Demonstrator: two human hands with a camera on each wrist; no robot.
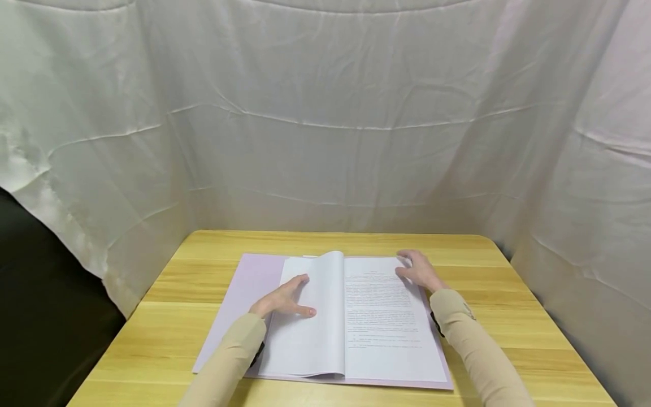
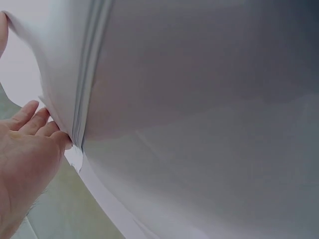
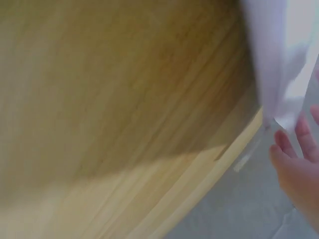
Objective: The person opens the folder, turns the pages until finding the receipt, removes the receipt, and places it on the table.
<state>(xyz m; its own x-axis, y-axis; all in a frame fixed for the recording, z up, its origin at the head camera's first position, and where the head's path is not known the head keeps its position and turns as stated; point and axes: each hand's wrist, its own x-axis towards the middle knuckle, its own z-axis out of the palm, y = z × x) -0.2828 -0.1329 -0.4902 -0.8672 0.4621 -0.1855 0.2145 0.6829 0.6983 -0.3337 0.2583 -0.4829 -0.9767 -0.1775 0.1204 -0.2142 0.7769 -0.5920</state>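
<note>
A lilac folder lies spread on the table with white sheets in it. On the left, a blank page bulges up in a curve beside the spine. The right page carries printed lines of text. My left hand rests on the blank page, thumb spread from the fingers; in the left wrist view its fingertips touch the edges of layered sheets. At the top right corner of the printed page is my right hand, slightly bent. The right wrist view shows its fingers at the paper corner.
The wooden table extends around the folder on all sides. Pale grey cloth hangs behind and at both sides. A black surface shows at the far left.
</note>
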